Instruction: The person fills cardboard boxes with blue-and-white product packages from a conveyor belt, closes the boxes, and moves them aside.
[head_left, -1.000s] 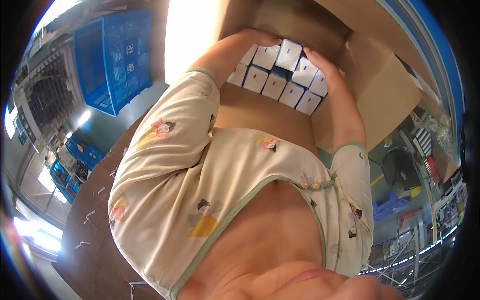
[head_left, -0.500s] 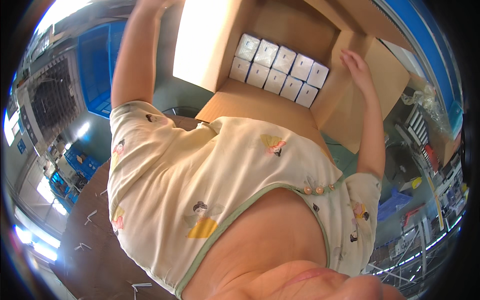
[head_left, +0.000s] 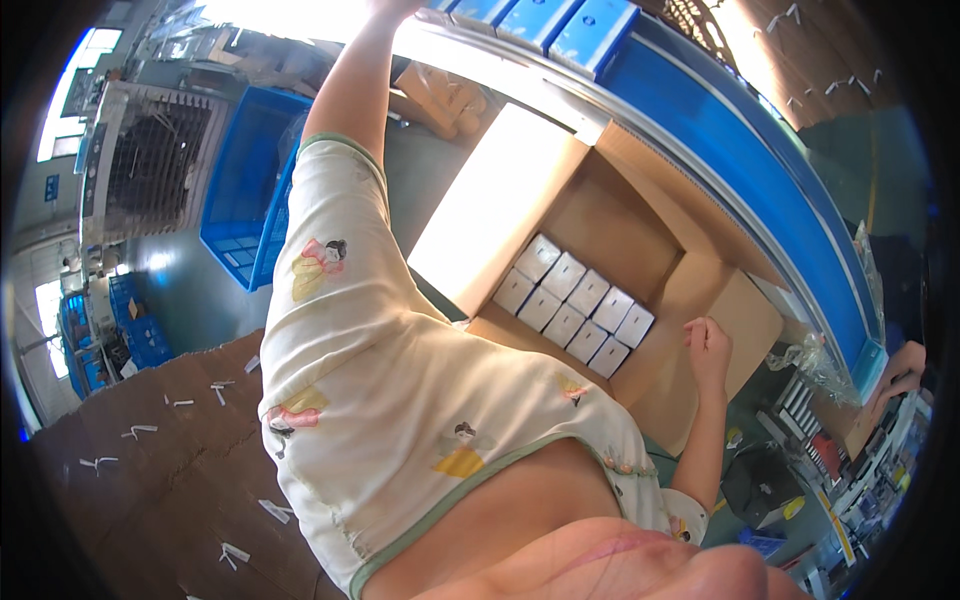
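A large open cardboard carton [head_left: 690,280] stands before me with its flaps folded out. Inside, white boxes with blue edges [head_left: 566,273] stand in two rows against one side. My right hand [head_left: 708,342] hovers by the carton's right flap, its fingers curled in and nothing seen in them. My left arm reaches far up to the conveyor, and my left hand [head_left: 394,8] is cut by the top edge in bright glare, so its fingers are hidden. Nearest to it are several blue-and-white boxes [head_left: 592,38] in a row on the conveyor.
The blue conveyor belt [head_left: 720,115] with its metal rail runs behind the carton. A blue plastic crate [head_left: 245,190] sits at the left, beside a grey louvred machine [head_left: 150,160]. Clear plastic film [head_left: 815,360] hangs at the right. Brown cardboard with white scraps [head_left: 150,480] covers the lower left.
My view has swung, bringing the conveyor and its boxes into sight. My left arm now stretches up toward them. My right hand's fingers, spread before, have curled in.
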